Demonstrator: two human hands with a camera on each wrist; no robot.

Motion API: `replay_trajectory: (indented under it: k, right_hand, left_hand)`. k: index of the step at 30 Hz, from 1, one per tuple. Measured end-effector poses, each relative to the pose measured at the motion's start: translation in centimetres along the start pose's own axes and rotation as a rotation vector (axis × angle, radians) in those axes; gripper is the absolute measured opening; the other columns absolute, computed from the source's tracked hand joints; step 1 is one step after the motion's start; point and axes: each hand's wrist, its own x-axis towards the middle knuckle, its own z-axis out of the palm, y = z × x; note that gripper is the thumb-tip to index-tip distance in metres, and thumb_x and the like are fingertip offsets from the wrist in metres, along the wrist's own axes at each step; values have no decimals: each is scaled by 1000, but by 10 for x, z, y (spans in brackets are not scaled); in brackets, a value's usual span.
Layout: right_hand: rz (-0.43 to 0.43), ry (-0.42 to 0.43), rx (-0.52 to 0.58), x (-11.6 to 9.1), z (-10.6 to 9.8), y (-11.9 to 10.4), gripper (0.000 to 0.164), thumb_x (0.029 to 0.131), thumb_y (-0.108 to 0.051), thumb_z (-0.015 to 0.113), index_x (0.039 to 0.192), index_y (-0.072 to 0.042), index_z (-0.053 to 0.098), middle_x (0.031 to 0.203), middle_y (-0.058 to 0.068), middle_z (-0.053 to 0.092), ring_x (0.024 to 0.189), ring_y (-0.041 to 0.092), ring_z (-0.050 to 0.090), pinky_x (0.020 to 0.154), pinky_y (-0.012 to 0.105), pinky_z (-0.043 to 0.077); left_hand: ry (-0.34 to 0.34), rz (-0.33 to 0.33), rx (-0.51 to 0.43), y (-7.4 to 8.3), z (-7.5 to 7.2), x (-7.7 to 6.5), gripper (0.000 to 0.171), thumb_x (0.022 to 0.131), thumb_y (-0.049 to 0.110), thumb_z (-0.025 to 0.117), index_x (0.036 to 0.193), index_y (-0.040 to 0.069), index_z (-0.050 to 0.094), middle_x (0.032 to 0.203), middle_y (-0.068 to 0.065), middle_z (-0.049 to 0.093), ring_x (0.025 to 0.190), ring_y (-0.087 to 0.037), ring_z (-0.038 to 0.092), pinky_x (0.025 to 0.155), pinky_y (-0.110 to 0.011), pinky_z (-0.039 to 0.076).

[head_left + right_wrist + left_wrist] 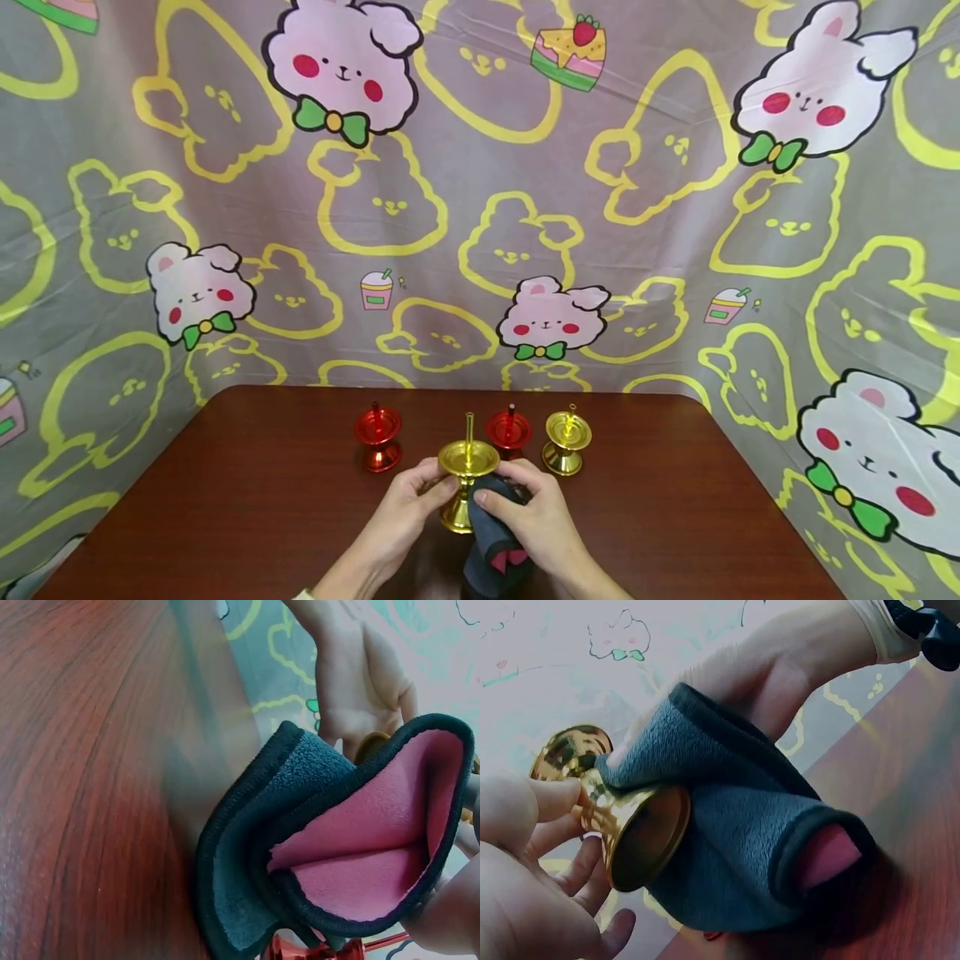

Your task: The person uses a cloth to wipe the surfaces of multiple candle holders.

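Observation:
Close to the front of the table, a shiny gold candle holder (468, 460) with a wide dish and a thin upright stem is held up between both hands. The left hand (408, 506) grips its narrow waist from the left, thumb and fingers around it, as the left wrist view shows of the candle holder (641, 840). In the right hand (546, 518) is a folded dark grey cloth (491, 529) with a pink underside, pressed against the holder's right side. The cloth (352, 832) hangs down in loose folds and hides part of the holder in the right wrist view.
Behind the hands stand a red candle holder (378, 429) at left, another red candle holder (509, 429) partly hidden at centre, and a gold candle holder (568, 437) at right. A patterned curtain (450, 275) surrounds the brown table (247, 492) at the back and sides.

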Motion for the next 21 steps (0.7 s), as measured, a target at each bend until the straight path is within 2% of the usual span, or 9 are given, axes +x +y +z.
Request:
replay_trajectory:
  k: [2,5,8,10,13,18,21]
  right_hand:
    - [-5,17,-4,1,1,1,29,82,-15,84,110,-13,77,101,6,67,89,20,62,77,28,52]
    - [-5,36,7,1,3,2,29,82,-14,84,110,-13,77,101,6,68,89,20,62,76,28,52]
    - [-4,46,24,1,4,2,30,81,-13,84,111,-12,77,100,7,67,88,20,63,76,27,53]
    - [-12,52,34,1,4,1,31,81,-11,84,111,-11,77,99,7,67,88,20,63,75,28,53]
    - [-24,62,39,3,4,-1,31,81,-10,84,111,-10,77,99,8,67,88,20,63,74,28,54]
    - [-8,72,35,3,3,-6,30,81,-11,84,110,-12,77,100,7,67,88,21,63,73,28,55]
    - [0,66,37,3,2,-8,30,81,-12,84,110,-12,77,99,8,67,88,21,63,72,28,55]
  left_hand:
    - [55,4,19,1,2,0,38,99,12,63,131,-8,60,116,-9,64,107,-19,58,91,-30,48]
    - [175,-2,21,2,6,0,38,95,10,68,128,-8,61,109,-10,69,99,-18,62,85,-28,51]
    - [300,-2,37,3,9,0,32,90,9,74,118,-7,67,100,-8,71,92,-17,64,79,-27,52]
    - [344,-2,52,3,11,0,27,88,10,76,110,-5,71,96,-7,72,90,-16,63,77,-27,52]
    - [351,0,67,4,12,1,26,86,14,80,106,-2,74,95,-6,72,89,-17,63,75,-28,52]
    - [298,13,40,6,13,2,31,84,11,82,109,-3,71,100,-9,73,90,-19,66,76,-28,54]
    - [288,17,32,7,13,2,29,84,8,81,108,-4,71,100,-10,73,89,-18,67,76,-28,54]
